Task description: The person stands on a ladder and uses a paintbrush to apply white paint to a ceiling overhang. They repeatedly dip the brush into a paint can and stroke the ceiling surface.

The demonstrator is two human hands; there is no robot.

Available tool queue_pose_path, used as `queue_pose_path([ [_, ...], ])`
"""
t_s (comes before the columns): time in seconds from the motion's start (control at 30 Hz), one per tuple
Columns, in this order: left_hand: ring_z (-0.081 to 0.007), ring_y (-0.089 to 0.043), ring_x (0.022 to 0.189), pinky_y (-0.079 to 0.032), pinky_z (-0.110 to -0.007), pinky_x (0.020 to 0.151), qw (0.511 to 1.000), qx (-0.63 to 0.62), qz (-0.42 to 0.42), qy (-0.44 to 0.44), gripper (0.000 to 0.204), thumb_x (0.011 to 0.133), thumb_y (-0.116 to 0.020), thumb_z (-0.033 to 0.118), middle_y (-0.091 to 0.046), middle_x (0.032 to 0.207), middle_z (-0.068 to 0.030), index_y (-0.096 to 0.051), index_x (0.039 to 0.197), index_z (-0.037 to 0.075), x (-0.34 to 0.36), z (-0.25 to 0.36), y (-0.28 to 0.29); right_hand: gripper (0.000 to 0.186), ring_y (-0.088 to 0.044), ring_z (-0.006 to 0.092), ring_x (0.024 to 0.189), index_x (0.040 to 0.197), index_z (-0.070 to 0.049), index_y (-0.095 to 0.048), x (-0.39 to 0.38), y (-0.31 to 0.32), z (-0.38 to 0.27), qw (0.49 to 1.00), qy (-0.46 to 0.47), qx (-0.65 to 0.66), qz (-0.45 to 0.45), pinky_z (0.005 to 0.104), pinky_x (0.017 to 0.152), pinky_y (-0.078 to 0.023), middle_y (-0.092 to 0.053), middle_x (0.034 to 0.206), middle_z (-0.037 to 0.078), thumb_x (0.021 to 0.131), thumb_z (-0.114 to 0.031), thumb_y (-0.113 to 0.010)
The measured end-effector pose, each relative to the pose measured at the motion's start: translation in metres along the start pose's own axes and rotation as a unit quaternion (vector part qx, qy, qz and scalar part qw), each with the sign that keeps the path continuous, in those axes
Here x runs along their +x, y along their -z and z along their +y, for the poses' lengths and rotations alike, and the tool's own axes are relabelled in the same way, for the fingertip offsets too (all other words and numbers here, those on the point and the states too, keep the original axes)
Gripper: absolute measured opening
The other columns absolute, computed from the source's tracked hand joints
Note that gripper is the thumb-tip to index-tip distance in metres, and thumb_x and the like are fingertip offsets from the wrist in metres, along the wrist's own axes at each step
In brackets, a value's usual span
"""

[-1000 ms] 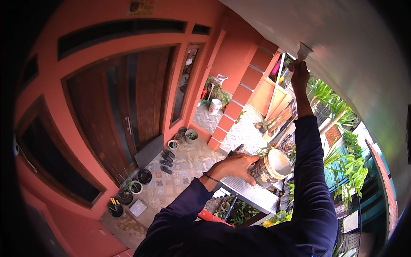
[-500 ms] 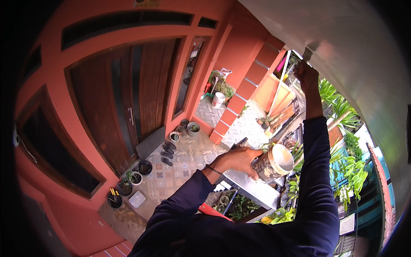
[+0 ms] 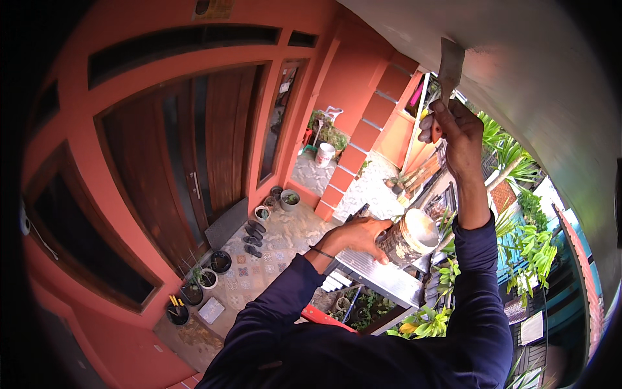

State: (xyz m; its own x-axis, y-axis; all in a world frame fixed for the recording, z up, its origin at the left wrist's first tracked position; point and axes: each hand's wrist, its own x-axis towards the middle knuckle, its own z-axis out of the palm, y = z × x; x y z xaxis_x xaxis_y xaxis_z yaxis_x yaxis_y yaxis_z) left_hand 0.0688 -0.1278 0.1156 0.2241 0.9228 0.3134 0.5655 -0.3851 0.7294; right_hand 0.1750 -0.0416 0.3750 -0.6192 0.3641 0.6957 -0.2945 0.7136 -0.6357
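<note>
The scraper (image 3: 451, 63) has swung down and nearer the wearer since the earlier frame, its broad blade now turned flat toward the camera, while the right hand (image 3: 461, 133) that carries it sits lower and looks larger. That hand is clenched around the scraper's orange handle (image 3: 437, 132), thumb laid toward the blade, which points upward and overlaps the lower edge of the pale ceiling (image 3: 544, 97) in the view; whether metal and surface touch cannot be told. Below and to the left, the left hand (image 3: 364, 236) grasps the side of a stained round tub (image 3: 396, 247), whose open mouth shows whitish matter inside. A dark band (image 3: 322, 251) circles the left wrist, and dark blue sleeves cover both forearms. Under the tub lies a pale ribbed panel (image 3: 382, 277), with green leafy plants (image 3: 531, 249) off to the right. Farther left, on the patterned tile floor (image 3: 285, 241), dark sandals (image 3: 253, 238) lie near a grey planter (image 3: 289, 200) and before a brown wooden door (image 3: 227, 142) set in an orange-red wall (image 3: 269, 84). A white bucket (image 3: 325, 155) stands beyond, left of a striped pillar (image 3: 355, 161).
</note>
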Motion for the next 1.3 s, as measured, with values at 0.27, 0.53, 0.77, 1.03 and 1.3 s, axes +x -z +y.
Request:
queue_pose_path([
  [0.27, -0.0412, -0.073, 0.114, -0.056, -0.047, 0.095, 0.999, -0.017, 0.019, -0.044, 0.088, 0.065, -0.099, 0.04, -0.075, 0.119, -0.0258, -0.062, 0.132, -0.004, 0.005, -0.011, -0.006, 0.017, -0.082, 0.0245, 0.081, 0.117, 0.003, -0.065, -0.018, -0.01, -0.021, 0.874, 0.355, -0.326, 0.06, 0.0351, 0.068, -0.061, -0.079, 0.092, 0.016, 0.108, -0.012, -0.067],
  [0.53, -0.0383, -0.071, 0.12, -0.054, -0.045, 0.1, 1.0, -0.016, -0.011, -0.003, 0.09, 0.067, -0.1, 0.039, -0.073, 0.125, -0.0248, -0.059, 0.134, -0.005, 0.008, -0.013, -0.007, 0.024, -0.079, 0.0212, 0.078, 0.114, 0.003, -0.064, 0.014, 0.023, 0.021, 0.951, 0.165, -0.245, 0.09, 0.0361, 0.073, -0.063, -0.077, 0.089, 0.013, 0.11, -0.019, -0.056],
  [0.77, -0.0387, -0.067, 0.128, -0.052, -0.044, 0.107, 0.999, -0.033, -0.006, -0.026, 0.103, 0.067, -0.1, 0.038, -0.071, 0.133, -0.027, -0.052, 0.146, -0.006, 0.008, -0.01, -0.006, 0.027, -0.054, 0.0136, 0.071, 0.114, 0.0, -0.064, -0.066, 0.084, 0.062, 0.936, 0.026, -0.338, 0.093, 0.0338, 0.067, -0.046, -0.062, 0.08, 0.005, 0.114, -0.027, -0.058],
  [1.03, -0.0397, -0.064, 0.137, -0.049, -0.045, 0.115, 0.999, -0.013, -0.032, -0.016, 0.11, 0.065, -0.101, 0.039, -0.069, 0.141, -0.0273, -0.049, 0.151, -0.007, 0.008, -0.007, -0.003, 0.029, -0.05, 0.0057, 0.081, 0.129, 0.001, -0.066, -0.189, 0.098, 0.028, 0.959, -0.082, -0.217, 0.163, 0.0236, 0.071, -0.04, -0.063, 0.097, -0.002, 0.114, -0.023, -0.061],
  [1.3, -0.0386, -0.059, 0.143, -0.045, -0.045, 0.12, 0.999, 0.004, -0.053, -0.004, 0.111, 0.066, -0.101, 0.041, -0.065, 0.148, -0.0261, -0.05, 0.154, -0.003, 0.014, -0.014, -0.004, 0.026, -0.071, 0.0407, 0.087, 0.126, -0.006, -0.073, -0.208, 0.118, -0.051, 0.868, -0.029, -0.493, -0.054, 0.0445, 0.077, -0.055, -0.073, 0.102, 0.021, 0.109, -0.024, -0.065],
])
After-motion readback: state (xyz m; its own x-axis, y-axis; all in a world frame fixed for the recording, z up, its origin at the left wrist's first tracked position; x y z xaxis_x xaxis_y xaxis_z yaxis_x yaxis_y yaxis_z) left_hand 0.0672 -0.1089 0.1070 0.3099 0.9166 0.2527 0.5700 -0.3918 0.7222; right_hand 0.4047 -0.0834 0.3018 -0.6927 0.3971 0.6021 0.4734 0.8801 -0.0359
